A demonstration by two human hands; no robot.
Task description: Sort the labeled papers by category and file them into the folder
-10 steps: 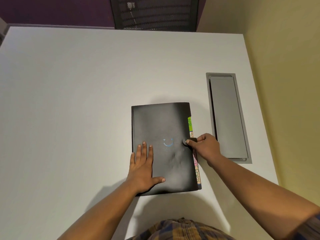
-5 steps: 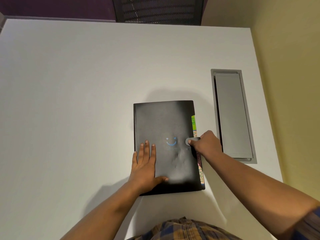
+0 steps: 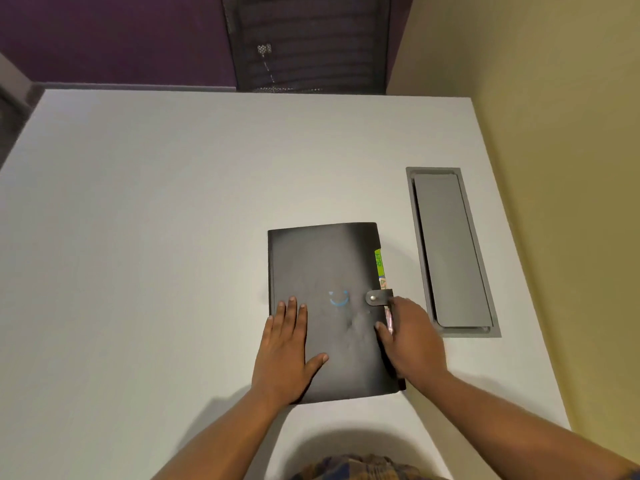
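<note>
A black folder (image 3: 325,271) with a small blue smile mark lies closed on the white table (image 3: 156,237). Its strap (image 3: 378,298) is snapped over the right edge. Coloured paper tabs (image 3: 379,262), green on top, stick out of that edge. My left hand (image 3: 285,348) lies flat on the lower left of the cover, fingers spread. My right hand (image 3: 410,336) rests against the folder's right edge just below the strap, thumb on the cover, fingers curled along the edge over the tabs.
A grey recessed cable hatch (image 3: 450,251) sits in the table right of the folder. A yellow wall (image 3: 571,168) runs close along the right side. A dark mesh chair back (image 3: 308,43) stands beyond the far edge.
My right hand has left the strap's snap and slid down along the folder's right edge. The strap now lies fastened and uncovered. My left hand stays flat on the cover.
</note>
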